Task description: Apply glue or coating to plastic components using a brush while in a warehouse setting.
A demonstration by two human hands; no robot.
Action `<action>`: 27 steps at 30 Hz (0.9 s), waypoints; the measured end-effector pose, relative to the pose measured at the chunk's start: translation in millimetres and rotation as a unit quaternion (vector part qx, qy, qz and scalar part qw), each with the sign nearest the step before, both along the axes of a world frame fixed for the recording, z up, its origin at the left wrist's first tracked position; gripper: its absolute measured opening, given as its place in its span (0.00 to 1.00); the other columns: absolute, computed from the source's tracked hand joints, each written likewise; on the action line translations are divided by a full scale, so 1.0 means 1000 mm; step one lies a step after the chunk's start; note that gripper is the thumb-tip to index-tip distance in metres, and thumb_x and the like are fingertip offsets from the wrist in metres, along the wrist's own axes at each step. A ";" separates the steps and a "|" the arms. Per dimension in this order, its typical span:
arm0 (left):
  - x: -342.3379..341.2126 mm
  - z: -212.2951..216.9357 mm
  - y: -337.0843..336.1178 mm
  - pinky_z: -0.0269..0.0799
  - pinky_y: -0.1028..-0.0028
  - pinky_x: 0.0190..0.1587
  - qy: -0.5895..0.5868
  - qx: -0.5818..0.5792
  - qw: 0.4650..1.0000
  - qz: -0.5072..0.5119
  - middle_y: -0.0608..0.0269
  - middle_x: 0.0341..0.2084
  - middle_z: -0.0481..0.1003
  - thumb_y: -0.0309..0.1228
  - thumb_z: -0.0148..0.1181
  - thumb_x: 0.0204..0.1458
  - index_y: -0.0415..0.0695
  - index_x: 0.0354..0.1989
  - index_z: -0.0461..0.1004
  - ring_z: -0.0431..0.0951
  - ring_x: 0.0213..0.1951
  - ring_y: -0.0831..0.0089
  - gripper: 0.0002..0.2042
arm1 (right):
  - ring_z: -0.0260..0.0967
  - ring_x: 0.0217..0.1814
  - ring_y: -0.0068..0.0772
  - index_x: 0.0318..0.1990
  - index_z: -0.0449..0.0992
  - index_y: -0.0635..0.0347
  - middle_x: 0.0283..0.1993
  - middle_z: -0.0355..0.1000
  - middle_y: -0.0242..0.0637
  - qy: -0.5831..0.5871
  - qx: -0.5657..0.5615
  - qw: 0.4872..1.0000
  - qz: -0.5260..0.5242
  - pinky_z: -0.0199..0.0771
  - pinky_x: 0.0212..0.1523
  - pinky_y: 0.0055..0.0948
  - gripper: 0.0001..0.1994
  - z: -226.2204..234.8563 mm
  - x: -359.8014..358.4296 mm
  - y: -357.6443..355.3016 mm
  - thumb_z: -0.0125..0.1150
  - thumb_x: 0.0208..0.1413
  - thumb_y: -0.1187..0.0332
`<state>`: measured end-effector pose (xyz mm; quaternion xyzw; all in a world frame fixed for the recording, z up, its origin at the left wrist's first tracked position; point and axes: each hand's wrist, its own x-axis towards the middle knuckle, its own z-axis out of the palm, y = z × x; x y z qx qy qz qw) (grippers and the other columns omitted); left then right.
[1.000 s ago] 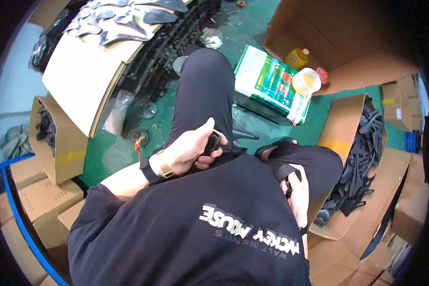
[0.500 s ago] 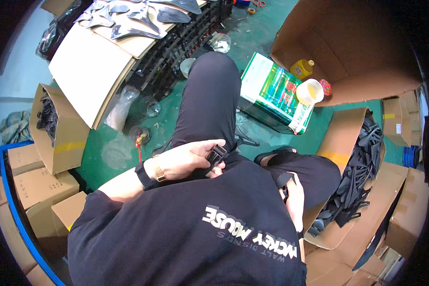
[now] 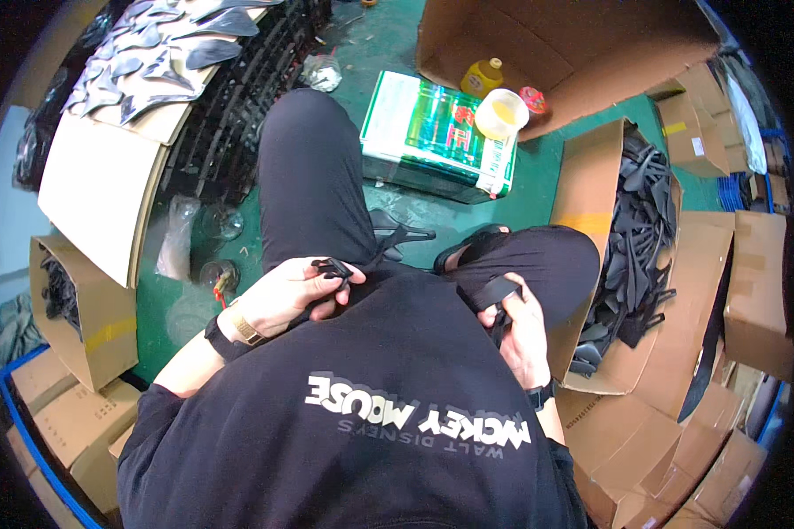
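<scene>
Over my lap, my left hand is closed on a small black plastic buckle, pinched between thumb and fingers. Part of the buckle is hidden by the fingers. My right hand grips a black webbing strap, one flat end of which sticks out past the fingertips. Between my legs, beyond the left hand, lies a black strapped piece. Whether it joins the buckle is hard to see against the dark trousers.
A green tin bears a white cup with yellow contents. To the right, a carton holds many black parts. At far left, grey-black blade-shaped pieces lie on a pale board; another carton stands below it.
The view has shifted. My left hand has turned, so the buckle shows less of its face. The right hand has come up off the thigh, lifting the strap into clearer sight.
</scene>
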<state>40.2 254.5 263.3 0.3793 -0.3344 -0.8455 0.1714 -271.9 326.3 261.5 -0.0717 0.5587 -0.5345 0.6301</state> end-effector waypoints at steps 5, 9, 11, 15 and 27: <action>0.001 0.008 -0.009 0.55 0.83 0.21 -0.027 0.068 0.987 0.145 0.69 0.25 0.68 0.30 0.48 0.61 0.37 0.50 0.67 0.57 0.18 0.86 0.13 | 0.61 0.25 0.23 0.54 0.65 0.60 0.28 0.64 0.33 0.000 -0.089 0.975 -0.203 0.64 0.25 0.23 0.15 0.008 -0.056 0.004 0.50 0.61 0.70; 0.018 0.023 -0.012 0.52 0.84 0.19 -0.004 -0.020 0.972 0.236 0.69 0.24 0.65 0.28 0.47 0.60 0.39 0.49 0.66 0.54 0.16 0.86 0.11 | 0.58 0.25 0.23 0.56 0.64 0.62 0.27 0.62 0.31 0.017 -0.169 0.961 -0.219 0.62 0.27 0.22 0.17 0.029 -0.070 0.013 0.51 0.60 0.70; 0.032 0.039 -0.011 0.51 0.84 0.18 -0.013 -0.067 0.946 0.317 0.70 0.24 0.64 0.26 0.47 0.59 0.38 0.52 0.65 0.55 0.17 0.87 0.13 | 0.58 0.20 0.23 0.57 0.63 0.61 0.26 0.62 0.32 0.064 -0.172 0.965 -0.190 0.61 0.20 0.20 0.20 0.049 -0.054 0.017 0.54 0.57 0.69; 0.117 0.071 0.013 0.51 0.86 0.18 0.072 -0.150 0.861 0.480 0.68 0.27 0.61 0.25 0.42 0.61 0.32 0.56 0.60 0.53 0.18 0.88 0.16 | 0.53 0.16 0.16 0.55 0.63 0.61 0.26 0.61 0.30 0.183 -0.216 0.924 -0.257 0.57 0.15 0.16 0.17 0.091 -0.065 0.085 0.51 0.57 0.71; -0.035 0.025 -0.022 0.64 0.82 0.29 -0.090 -0.049 0.992 -0.075 0.69 0.27 0.71 0.30 0.50 0.57 0.38 0.44 0.72 0.68 0.26 0.83 0.11 | 0.66 0.23 0.24 0.37 0.63 0.59 0.30 0.69 0.36 0.076 -0.072 0.978 0.179 0.68 0.24 0.21 0.08 0.032 0.036 -0.037 0.52 0.51 0.80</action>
